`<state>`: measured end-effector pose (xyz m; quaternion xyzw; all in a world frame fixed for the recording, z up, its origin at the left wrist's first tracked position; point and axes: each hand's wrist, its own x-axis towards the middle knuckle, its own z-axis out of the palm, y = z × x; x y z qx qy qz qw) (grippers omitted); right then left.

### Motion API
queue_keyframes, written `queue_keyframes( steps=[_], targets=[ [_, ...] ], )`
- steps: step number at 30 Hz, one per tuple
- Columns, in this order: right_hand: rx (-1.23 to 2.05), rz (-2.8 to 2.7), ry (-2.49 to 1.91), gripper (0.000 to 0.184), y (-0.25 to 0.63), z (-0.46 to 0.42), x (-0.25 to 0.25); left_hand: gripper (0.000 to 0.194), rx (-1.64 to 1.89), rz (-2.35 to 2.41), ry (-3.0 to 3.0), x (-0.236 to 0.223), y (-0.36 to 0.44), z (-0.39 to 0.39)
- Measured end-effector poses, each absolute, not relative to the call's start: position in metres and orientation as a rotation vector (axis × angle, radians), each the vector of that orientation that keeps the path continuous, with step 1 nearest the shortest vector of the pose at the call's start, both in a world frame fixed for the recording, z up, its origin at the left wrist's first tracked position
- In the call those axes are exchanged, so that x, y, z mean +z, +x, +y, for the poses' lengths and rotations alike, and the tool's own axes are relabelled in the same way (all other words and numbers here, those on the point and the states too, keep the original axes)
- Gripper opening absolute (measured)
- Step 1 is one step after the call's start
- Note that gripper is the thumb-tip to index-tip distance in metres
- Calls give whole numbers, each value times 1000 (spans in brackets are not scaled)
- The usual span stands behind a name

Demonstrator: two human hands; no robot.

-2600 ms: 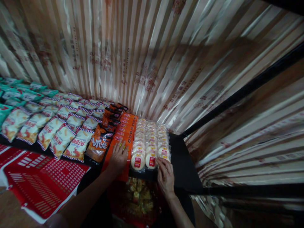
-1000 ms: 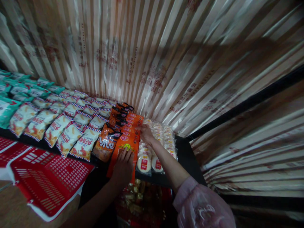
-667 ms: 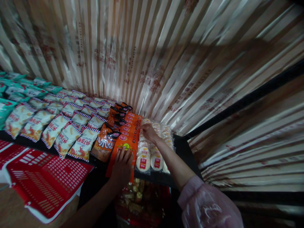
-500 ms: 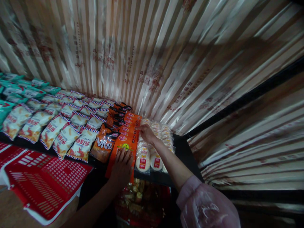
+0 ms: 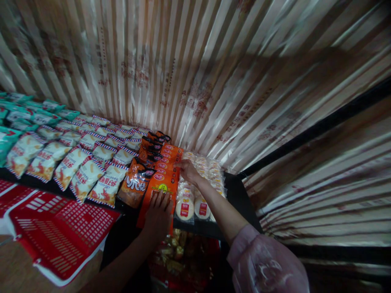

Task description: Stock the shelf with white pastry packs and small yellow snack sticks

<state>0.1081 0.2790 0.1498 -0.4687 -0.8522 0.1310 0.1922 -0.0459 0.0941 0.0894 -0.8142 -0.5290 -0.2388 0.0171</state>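
Note:
My left hand [image 5: 157, 213] lies on the lower end of the front packet in a row of overlapping orange snack packets [image 5: 165, 162], fingers stretched out flat. Over the wrapped round rice crackers [image 5: 185, 208] reaches my right hand [image 5: 188, 171]. Its fingers are pressed together at the right edge of an orange packet and seem to pinch it; the fingertips are partly hidden. The crackers stand in three rows right of the orange packets, and my right forearm covers part of them. Orange-and-black snack bags [image 5: 134, 185] line the left side of the orange packets.
White snack bags with striped edges [image 5: 106, 183] and green bags [image 5: 9, 142] fill the left of the black shelf [image 5: 240, 199]. Red baskets [image 5: 61, 232] stand below at left. Gold-wrapped pieces [image 5: 175, 248] lie under the shelf. Behind hangs a pleated curtain [image 5: 195, 81]; a black bar [image 5: 305, 134] slants at right.
My right hand has moved from the front of the crackers up and left to the orange packets' edge. My left hand stays on the front orange packet. Over the last second little differs.

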Motion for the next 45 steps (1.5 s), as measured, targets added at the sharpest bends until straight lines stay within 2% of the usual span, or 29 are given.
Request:
queue_keyframes(
  steps=[6,23,45],
  targets=[
    [306,-2423,-1338,31,107,278,150,43,-762,-1627,-2537,88,-46,94],
    [161,-2620,-1230,46,129,275,148,44,-788,-1651,-2564,91,-46,93],
    [229,-2589,-1235,37,121,274,133,42,-702,-1710,-2566,95,-44,93]
  ],
)
